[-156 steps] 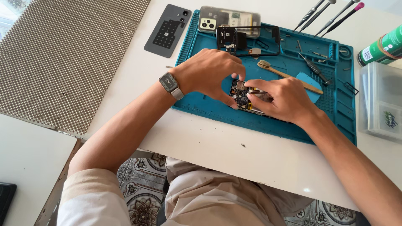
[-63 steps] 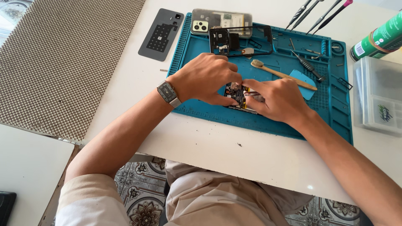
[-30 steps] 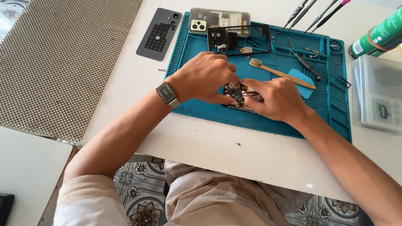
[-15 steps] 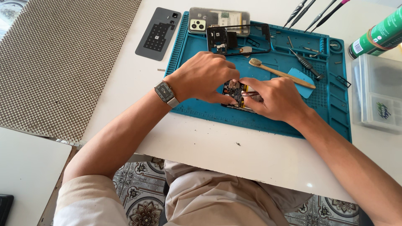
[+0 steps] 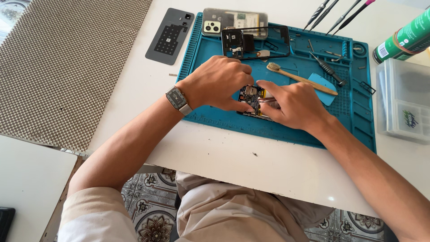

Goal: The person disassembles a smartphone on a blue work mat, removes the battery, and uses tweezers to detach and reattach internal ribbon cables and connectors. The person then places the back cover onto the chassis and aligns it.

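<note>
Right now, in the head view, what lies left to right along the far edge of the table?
Grey textured mat → dark back cover → clear phone case → black phone frame → tool tips → green can.

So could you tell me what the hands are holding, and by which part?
Both hands grip a small circuit board on the blue mat: left hand at its left edge, right hand over its right side.

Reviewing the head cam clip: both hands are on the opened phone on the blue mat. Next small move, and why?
Probably keep the left hand pinning the opened phone and ease the right hand fingers at the exposed board: both hands already touch it and hold no tool I can make out.
</note>
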